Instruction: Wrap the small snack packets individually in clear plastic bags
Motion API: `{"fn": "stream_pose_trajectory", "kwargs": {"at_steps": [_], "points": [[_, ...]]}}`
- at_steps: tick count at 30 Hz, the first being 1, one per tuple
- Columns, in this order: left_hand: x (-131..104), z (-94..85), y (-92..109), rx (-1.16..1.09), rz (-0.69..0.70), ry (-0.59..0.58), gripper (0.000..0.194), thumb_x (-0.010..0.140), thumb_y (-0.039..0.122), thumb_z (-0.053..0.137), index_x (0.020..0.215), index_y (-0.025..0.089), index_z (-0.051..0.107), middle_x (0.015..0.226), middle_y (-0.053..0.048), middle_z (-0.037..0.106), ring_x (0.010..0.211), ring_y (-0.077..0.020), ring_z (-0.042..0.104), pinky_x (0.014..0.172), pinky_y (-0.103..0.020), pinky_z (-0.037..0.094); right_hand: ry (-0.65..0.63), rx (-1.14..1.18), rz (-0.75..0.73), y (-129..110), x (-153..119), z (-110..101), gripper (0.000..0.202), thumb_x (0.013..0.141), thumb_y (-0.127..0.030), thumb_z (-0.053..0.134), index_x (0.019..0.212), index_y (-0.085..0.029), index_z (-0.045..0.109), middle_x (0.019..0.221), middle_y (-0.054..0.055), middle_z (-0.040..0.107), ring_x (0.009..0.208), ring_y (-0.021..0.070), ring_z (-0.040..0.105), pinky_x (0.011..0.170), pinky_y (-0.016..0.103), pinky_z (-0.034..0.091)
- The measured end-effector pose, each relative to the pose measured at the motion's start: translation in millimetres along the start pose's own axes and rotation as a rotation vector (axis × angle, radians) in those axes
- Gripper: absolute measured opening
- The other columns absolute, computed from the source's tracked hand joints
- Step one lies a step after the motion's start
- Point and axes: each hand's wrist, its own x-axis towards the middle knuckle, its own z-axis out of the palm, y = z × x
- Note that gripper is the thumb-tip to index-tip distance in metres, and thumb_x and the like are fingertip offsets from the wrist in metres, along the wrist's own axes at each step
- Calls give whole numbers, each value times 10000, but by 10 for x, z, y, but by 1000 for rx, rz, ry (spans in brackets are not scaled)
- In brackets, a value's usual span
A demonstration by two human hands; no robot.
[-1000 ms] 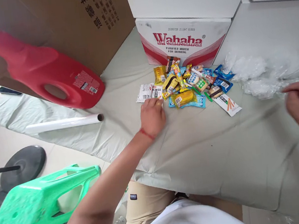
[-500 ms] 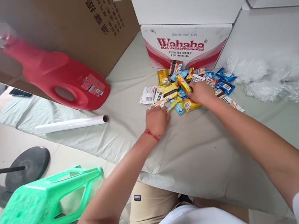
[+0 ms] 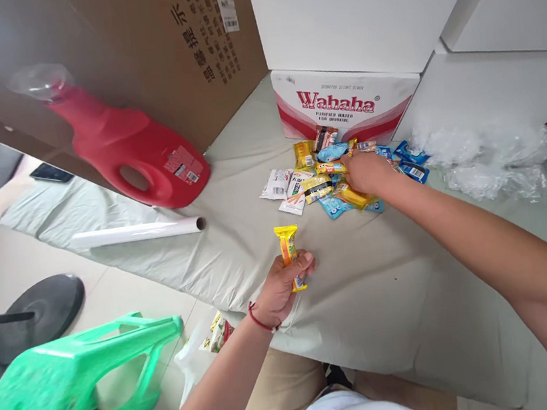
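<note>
My left hand (image 3: pixel 286 280) is closed round a small yellow snack packet (image 3: pixel 288 247), held upright over the cloth-covered table (image 3: pixel 365 287), nearer to me than the pile. At the right of the pile of wrapped snacks (image 3: pixel 318 187), my right hand (image 3: pixel 367 171) reaches in with fingers bent down; its fingertips are hidden, touching a yellow packet (image 3: pixel 332 168) and others. White packets (image 3: pixel 278 184) lie at the pile's left edge, and blue ones (image 3: pixel 414 170) at its right.
Behind the pile stands a white and red carton (image 3: pixel 340 99). To the left are a red jug (image 3: pixel 138 152), a white roll (image 3: pixel 139 233) and a brown carton (image 3: pixel 133 55). Crumpled clear plastic (image 3: pixel 493 156) lies right. A green stool (image 3: pixel 75 386) is at lower left.
My left hand has drawn back from the pile toward me, with the yellow packet now in view in it. My right hand remains at the pile. The view has shifted slightly.
</note>
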Motion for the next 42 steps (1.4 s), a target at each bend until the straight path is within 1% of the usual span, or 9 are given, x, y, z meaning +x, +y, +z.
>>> {"fn": "stream_pose_trajectory", "kwargs": {"at_steps": [6, 12, 17, 20, 24, 27, 31, 37, 42], "points": [[-37, 50, -45, -90, -76, -136, 477, 831, 629, 745, 715, 171, 682, 836, -74, 656, 738, -157, 536, 662, -290, 397, 67, 40, 83, -268, 325, 22, 473, 979, -165, 404, 1376, -106, 655, 1264, 284, 686, 1158, 374, 684, 927, 448, 510], [-46, 71, -142, -207, -141, -122, 381, 770, 512, 856, 795, 150, 743, 782, -49, 646, 699, -129, 555, 633, -259, 384, 29, 117, 170, -256, 241, 87, 422, 1005, -236, 456, 1358, -162, 676, 1231, 249, 710, 1134, 353, 697, 928, 427, 515], [-54, 50, -128, -314, -84, -8, 365, 759, 476, 882, 926, 163, 798, 909, -65, 707, 792, -148, 623, 730, -272, 461, 173, 244, 226, -28, -219, -63, 414, 940, -384, 641, 1304, -201, 715, 1355, 201, 614, 1150, 359, 668, 938, 437, 530], [-20, 129, -107, -357, -40, 20, 428, 761, 448, 886, 1085, 180, 810, 1133, -98, 738, 1052, -213, 659, 925, -306, 492, 300, 584, 226, 7, -689, -104, 396, 927, -481, 637, 1182, -192, 726, 1159, 134, 699, 1057, 311, 678, 913, 411, 543], [61, 374, -107, -478, -72, -85, 563, 764, 395, 884, 1283, 247, 722, 1334, -85, 690, 1255, -265, 622, 1038, -371, 493, 37, 1137, 98, -273, -1257, 41, 397, 917, -598, 584, 951, -214, 681, 887, 48, 717, 803, 227, 670, 718, 340, 548], [127, 538, -164, -476, -144, -152, 488, 708, 343, 919, 1130, 203, 720, 1056, -57, 731, 955, -200, 686, 831, -318, 535, -85, 1261, 64, -562, -1477, 251, 373, 896, -605, 619, 889, -233, 589, 741, 7, 656, 659, 194, 621, 582, 304, 491], [166, 608, -287, -436, -172, 25, 346, 638, 267, 916, 807, 162, 632, 665, 35, 591, 615, -92, 521, 596, -234, 406, -114, 1490, 138, -763, -1612, 501, 378, 938, -631, 567, 972, -258, 517, 711, -13, 646, 557, 179, 593, 513, 298, 460], [66, 604, -352, -582, -158, 50, 501, 643, 361, 929, 1033, 163, 685, 847, -10, 700, 734, -148, 637, 698, -276, 495, 59, 1110, 219, -889, -1722, 498, 334, 1004, -553, 481, 850, -257, 455, 741, 21, 628, 680, 205, 619, 594, 298, 457], [60, 578, -309, -642, -222, 13, 602, 622, 445, 969, 1087, 186, 689, 949, -35, 741, 859, -202, 712, 751, -298, 550, 17, 764, 95, -973, -1850, 398, 259, 1039, -374, 449, 1127, -202, 622, 1072, 110, 688, 974, 253, 653, 780, 334, 503]]}}
